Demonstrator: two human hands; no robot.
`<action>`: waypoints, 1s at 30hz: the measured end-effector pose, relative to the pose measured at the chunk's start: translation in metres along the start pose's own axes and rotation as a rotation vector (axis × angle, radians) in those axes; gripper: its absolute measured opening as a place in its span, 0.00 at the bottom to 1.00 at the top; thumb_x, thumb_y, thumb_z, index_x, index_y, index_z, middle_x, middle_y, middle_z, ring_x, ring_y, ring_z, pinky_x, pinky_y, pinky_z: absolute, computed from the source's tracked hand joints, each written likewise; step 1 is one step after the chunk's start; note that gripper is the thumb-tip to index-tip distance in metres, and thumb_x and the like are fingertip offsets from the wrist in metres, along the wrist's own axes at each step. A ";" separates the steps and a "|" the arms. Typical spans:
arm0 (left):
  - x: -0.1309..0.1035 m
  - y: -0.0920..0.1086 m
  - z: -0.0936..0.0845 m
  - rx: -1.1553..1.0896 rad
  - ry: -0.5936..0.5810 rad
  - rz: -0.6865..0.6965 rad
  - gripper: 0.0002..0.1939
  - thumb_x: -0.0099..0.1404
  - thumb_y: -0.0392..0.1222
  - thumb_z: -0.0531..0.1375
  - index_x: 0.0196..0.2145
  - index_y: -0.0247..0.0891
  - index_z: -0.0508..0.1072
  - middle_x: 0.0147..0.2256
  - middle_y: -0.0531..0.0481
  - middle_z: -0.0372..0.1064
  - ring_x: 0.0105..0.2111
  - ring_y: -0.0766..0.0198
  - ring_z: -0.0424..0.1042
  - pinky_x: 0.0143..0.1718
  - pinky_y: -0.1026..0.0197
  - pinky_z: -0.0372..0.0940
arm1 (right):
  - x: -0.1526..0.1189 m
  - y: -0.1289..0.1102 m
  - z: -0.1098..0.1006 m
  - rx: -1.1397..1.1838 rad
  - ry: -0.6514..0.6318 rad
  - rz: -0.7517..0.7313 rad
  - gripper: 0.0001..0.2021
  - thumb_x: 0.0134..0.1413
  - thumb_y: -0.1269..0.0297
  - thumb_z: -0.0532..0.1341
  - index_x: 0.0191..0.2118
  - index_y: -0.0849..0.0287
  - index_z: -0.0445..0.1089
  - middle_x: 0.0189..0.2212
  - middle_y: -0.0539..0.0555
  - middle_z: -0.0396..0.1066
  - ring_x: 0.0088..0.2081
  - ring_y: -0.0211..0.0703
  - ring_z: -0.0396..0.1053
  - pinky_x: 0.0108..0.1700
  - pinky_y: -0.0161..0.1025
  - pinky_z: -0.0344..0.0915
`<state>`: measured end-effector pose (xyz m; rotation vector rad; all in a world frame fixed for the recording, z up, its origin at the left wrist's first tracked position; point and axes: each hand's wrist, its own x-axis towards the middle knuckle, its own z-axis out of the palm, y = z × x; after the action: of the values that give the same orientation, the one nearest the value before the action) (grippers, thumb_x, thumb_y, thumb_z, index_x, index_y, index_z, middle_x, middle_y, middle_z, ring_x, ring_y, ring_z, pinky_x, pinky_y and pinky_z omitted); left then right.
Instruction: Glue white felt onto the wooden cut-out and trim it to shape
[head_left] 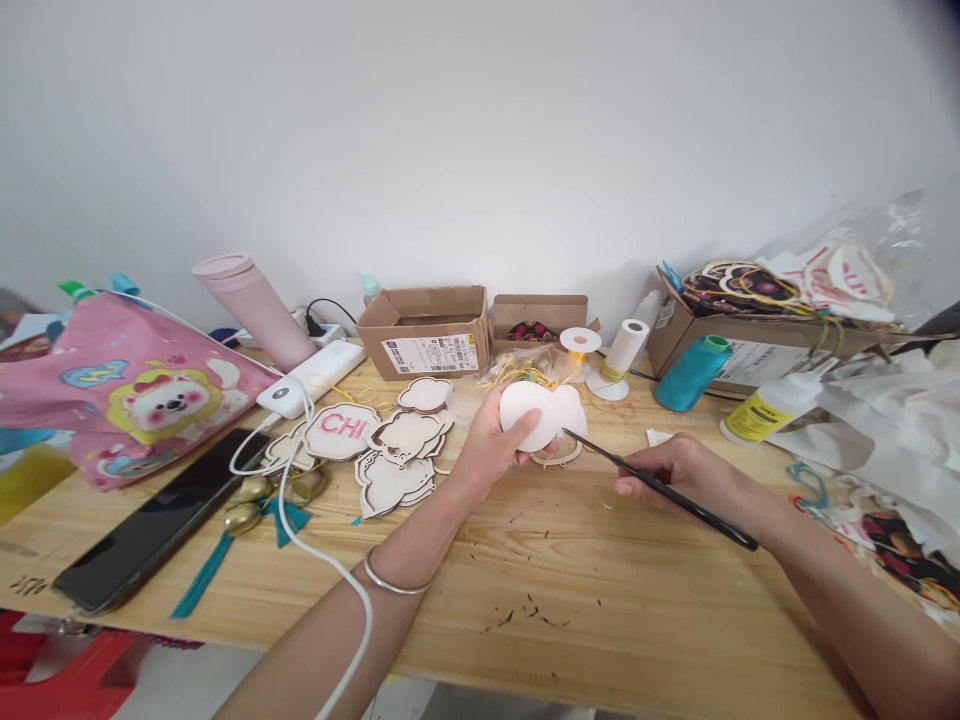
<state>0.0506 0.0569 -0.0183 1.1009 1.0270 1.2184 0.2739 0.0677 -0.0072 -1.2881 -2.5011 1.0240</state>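
My left hand, with a silver bangle on its wrist, holds a white cloud-shaped piece over the middle of the table, thumb on top. In my right hand is a long, thin black tool. Its narrow tip meets the piece's lower right edge; what kind of tool it is I cannot tell for sure. Behind the white piece, a wooden outline shape partly shows. Left of my left hand lie several cloud-shaped wooden pieces and a piece with pink letters.
Cardboard boxes stand along the wall. A teal thread cone, a white spool and a glue bottle stand at the right. A black phone, a white cable and a pink bag are at the left.
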 end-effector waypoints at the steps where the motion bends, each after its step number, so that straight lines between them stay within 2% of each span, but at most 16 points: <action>1: 0.000 0.000 0.000 0.000 -0.001 0.000 0.26 0.55 0.48 0.60 0.47 0.36 0.55 0.28 0.47 0.71 0.21 0.65 0.70 0.13 0.70 0.51 | 0.000 0.000 0.000 -0.016 0.005 -0.006 0.24 0.46 0.44 0.54 0.15 0.59 0.50 0.17 0.45 0.40 0.20 0.31 0.40 0.20 0.32 0.39; 6: -0.001 0.000 0.000 -0.001 0.002 -0.016 0.25 0.54 0.48 0.60 0.45 0.37 0.56 0.29 0.48 0.71 0.21 0.64 0.71 0.13 0.70 0.51 | -0.002 0.001 -0.001 -0.071 0.018 0.007 0.24 0.47 0.45 0.54 0.15 0.60 0.53 0.16 0.45 0.41 0.19 0.31 0.42 0.19 0.32 0.39; 9: -0.001 0.000 0.001 0.010 0.012 -0.036 0.25 0.53 0.48 0.61 0.45 0.37 0.57 0.29 0.47 0.72 0.20 0.65 0.70 0.13 0.69 0.51 | -0.002 -0.001 -0.003 -0.123 0.038 0.001 0.23 0.47 0.45 0.54 0.15 0.60 0.58 0.14 0.45 0.46 0.19 0.31 0.45 0.20 0.32 0.41; 14: 0.000 0.002 0.003 0.012 0.031 -0.030 0.26 0.53 0.48 0.60 0.46 0.36 0.56 0.27 0.48 0.71 0.21 0.64 0.70 0.13 0.69 0.51 | -0.002 -0.002 -0.005 -0.195 0.080 -0.008 0.18 0.47 0.47 0.56 0.25 0.58 0.67 0.17 0.47 0.60 0.20 0.34 0.53 0.22 0.33 0.46; 21: -0.001 0.003 0.006 0.001 0.053 -0.004 0.24 0.54 0.47 0.60 0.45 0.36 0.56 0.29 0.48 0.70 0.21 0.63 0.71 0.12 0.70 0.49 | -0.003 0.003 -0.004 -0.161 0.059 0.010 0.18 0.44 0.47 0.58 0.32 0.58 0.69 0.20 0.48 0.64 0.22 0.36 0.57 0.23 0.33 0.49; 25: -0.001 0.003 0.006 -0.015 0.059 0.009 0.24 0.54 0.47 0.60 0.43 0.36 0.56 0.29 0.48 0.70 0.22 0.64 0.71 0.12 0.71 0.49 | -0.004 0.002 -0.004 -0.175 0.063 -0.001 0.17 0.45 0.47 0.58 0.30 0.58 0.68 0.20 0.48 0.62 0.22 0.36 0.56 0.23 0.33 0.48; 30: 0.000 0.003 0.004 -0.026 0.061 0.029 0.23 0.53 0.47 0.60 0.43 0.37 0.56 0.31 0.48 0.70 0.21 0.64 0.71 0.12 0.71 0.49 | -0.003 0.006 -0.001 0.001 -0.046 -0.043 0.19 0.49 0.47 0.55 0.25 0.59 0.63 0.17 0.44 0.49 0.21 0.32 0.47 0.21 0.31 0.43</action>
<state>0.0540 0.0563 -0.0149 1.0676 1.0418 1.2924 0.2803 0.0679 -0.0097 -1.2181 -2.5505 1.0567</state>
